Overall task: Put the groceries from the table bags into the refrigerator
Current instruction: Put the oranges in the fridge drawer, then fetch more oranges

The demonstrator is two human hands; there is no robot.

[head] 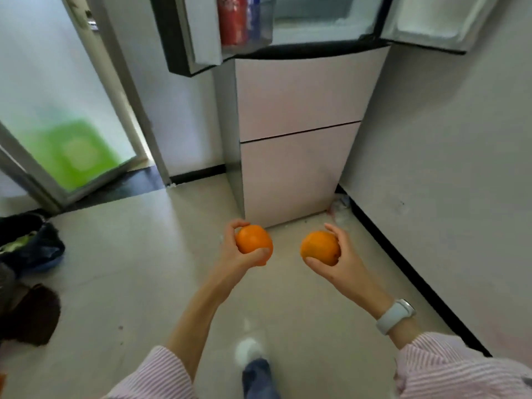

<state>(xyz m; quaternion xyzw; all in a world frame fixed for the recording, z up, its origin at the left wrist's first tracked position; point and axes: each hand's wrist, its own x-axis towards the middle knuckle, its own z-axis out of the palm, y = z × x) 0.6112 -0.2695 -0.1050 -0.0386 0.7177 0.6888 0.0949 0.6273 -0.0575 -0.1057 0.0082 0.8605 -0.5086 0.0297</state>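
Observation:
I stand in front of the refrigerator (296,131), whose two upper doors hang open while its two pale pink lower drawers are shut. My left hand (234,256) grips one orange (253,239). A second orange (319,247) sits in my right hand (344,262), which wears a white watch at the wrist. Both hands are held low in front of the lower drawers, a short gap between them. The left open door (184,36) carries a red can (231,20) and a blue can (253,15) in its shelf. The fridge's inside is mostly cut off at the top.
A wall (449,156) runs close along the right. At the left a frosted glass door (66,116) stands ajar with something green behind it. Dark bags and clothes (28,246) lie on the floor at far left. My foot (250,352) is below.

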